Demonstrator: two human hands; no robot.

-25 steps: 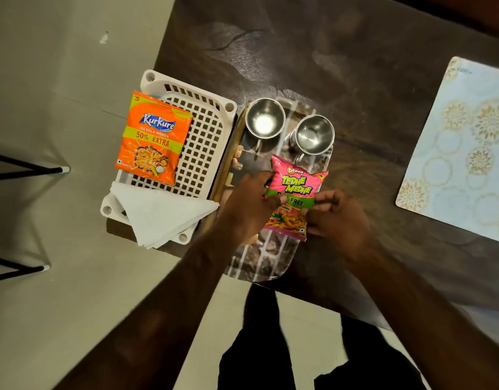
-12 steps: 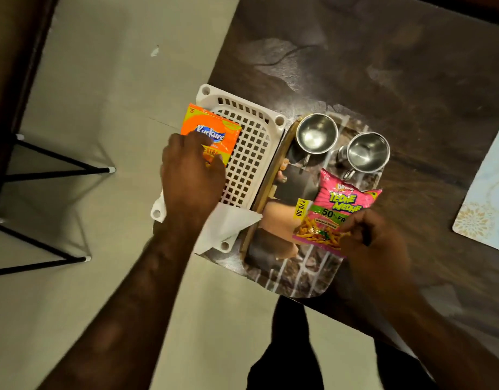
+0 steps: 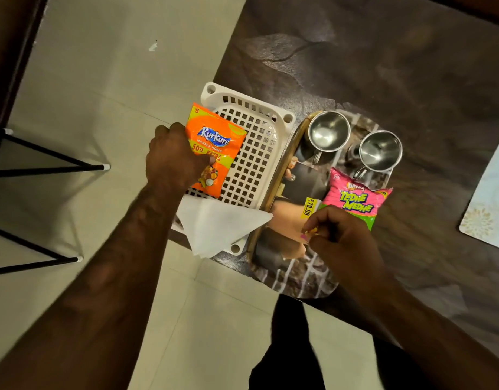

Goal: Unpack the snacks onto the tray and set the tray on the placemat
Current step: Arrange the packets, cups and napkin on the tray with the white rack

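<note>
My left hand (image 3: 173,159) grips the left edge of an orange Kurkure snack packet (image 3: 216,149), which is tilted up over the white plastic basket (image 3: 254,153). A pink and green Tedhe Medhe packet (image 3: 355,199) lies on the patterned tray (image 3: 296,274) in front of two steel cups (image 3: 328,130) (image 3: 380,150). My right hand (image 3: 339,236) pinches the near lower corner of the pink packet. The pale flowered placemat (image 3: 490,204) lies at the right edge of the view, apart from the tray.
A folded white napkin (image 3: 217,225) rests on the basket's near corner. Basket and tray sit at the dark table's (image 3: 383,66) left edge, partly overhanging the tiled floor (image 3: 102,80). Black metal legs (image 3: 45,164) stand on the floor at left.
My left hand left the pink packet, reached to the basket and took hold of the orange packet, lifting its edge. My right hand stayed on the pink packet, now lying on the tray.
</note>
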